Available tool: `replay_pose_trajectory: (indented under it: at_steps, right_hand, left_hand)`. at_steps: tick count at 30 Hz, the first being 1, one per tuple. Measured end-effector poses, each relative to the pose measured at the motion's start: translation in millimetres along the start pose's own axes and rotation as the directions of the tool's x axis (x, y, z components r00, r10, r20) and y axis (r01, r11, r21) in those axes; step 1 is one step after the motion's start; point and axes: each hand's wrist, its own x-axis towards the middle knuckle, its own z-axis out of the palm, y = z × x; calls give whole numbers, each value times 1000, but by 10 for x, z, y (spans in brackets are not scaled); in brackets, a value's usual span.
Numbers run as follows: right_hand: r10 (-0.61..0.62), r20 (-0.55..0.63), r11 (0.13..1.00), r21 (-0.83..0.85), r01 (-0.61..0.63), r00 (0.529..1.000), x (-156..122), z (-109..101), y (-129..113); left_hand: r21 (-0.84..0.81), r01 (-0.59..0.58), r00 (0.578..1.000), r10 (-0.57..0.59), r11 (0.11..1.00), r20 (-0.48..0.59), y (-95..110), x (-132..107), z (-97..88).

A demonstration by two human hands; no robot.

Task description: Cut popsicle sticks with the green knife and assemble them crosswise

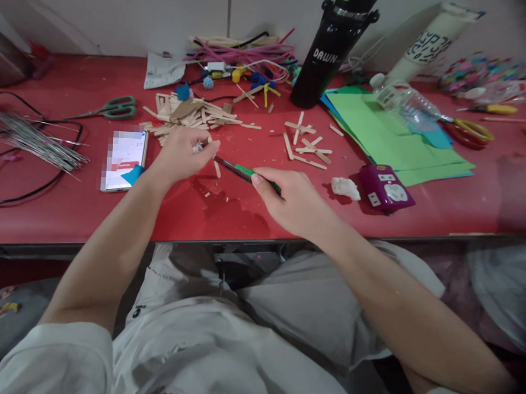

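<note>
My right hand (pixel 293 200) is wrapped round a green-and-black utility knife (pixel 243 172), its blade pointing left towards my other hand. My left hand (pixel 182 153) pinches a small wooden craft stick (pixel 210 140), mostly hidden by the fingers; something whitish also shows there. The knife's tip is close to the left fingertips, and I cannot tell whether it touches the stick. Just below lies another short stick piece (pixel 217 169), with small wood chips around it. A heap of craft sticks (pixel 201 115) sits behind my left hand. Several sticks, some crossed (pixel 299 128), lie further right.
On the red table (pixel 225 224) stand a black bottle (pixel 327 52) and a purple power adapter (pixel 386 189). A phone (pixel 125 160), green-handled scissors (pixel 119 108) and wires (pixel 41 142) lie left. Green paper sheets (pixel 361 117) and crumpled white tissue (pixel 345 188) lie right.
</note>
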Motion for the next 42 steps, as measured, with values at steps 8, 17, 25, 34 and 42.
replay_pose_trajectory:
  at_steps: [8, 17, 25, 34, 42]
  right_hand:
    - [21, 19, 998, 51, -22, 1000, 0, 11, -43]
    - [38, 5, 999, -25, -38, 999, 9, 64, -148]
    - [66, 44, 996, -59, -63, 997, -9, -62, -167]
    - [38, 43, 999, -40, -36, 998, -25, -115, -116]
    - [95, 132, 993, -87, -84, 987, -80, -167, -57]
  left_hand:
    - [-9, 12, 1000, -12, 1000, -3, 23, 0, 8]
    - [-4, 18, 1000, -18, 1000, 1, 52, 10, -21]
    - [7, -16, 1000, 16, 1000, 14, 35, 14, 14]
    - [3, -14, 999, 14, 1000, 48, 80, 16, 13]
    - [10, 34, 999, -34, 999, -33, -31, 3, -61]
